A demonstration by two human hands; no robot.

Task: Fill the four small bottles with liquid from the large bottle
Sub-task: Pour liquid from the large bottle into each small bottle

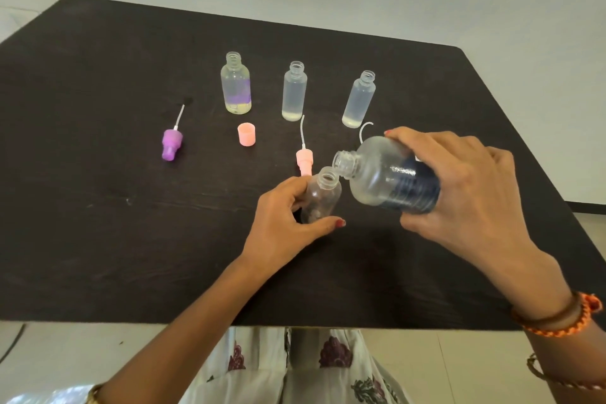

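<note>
Four small clear plastic bottles are sitting uncapped on the dark brown wooden table [98, 223]: three are standing upright in a row across the upper middle of the frame, w/ the fourth at centre. Left of the row, the rounded clear bottle w/ a purple label patch [236, 85] is holding pale liquid most of the way up. The middle slim frosted bottle [294, 92] and the right slim frosted bottle [359, 100] are each showing a thin layer of yellowish liquid at the bottom.

The left hand [285, 223] is curling its thumb and fingers around the fourth small clear bottle [323, 195], just below frame centre, tilting its open mouth up and to the right. The right hand [465, 193] is wrapping closed around the large clear bottle w/ a dark blue label [390, 177], right of centre, tipping it nearly sideways so its open neck is pointing left, right at the small bottle's mouth; cannot tell if the rims are touching. Clear liquid is pooling along the large bottle's lower side.

Lying loose on the table: a purple spray-pump top w/ white dip tube [172, 143] at left, a pink cylindrical cap [246, 133] below the labelled bottle, and a pink spray-pump top w/ white tube [304, 157] just beside the left hand's fingers. Orange braided wristbands [557, 318] are circling the right wrist at lower right.
</note>
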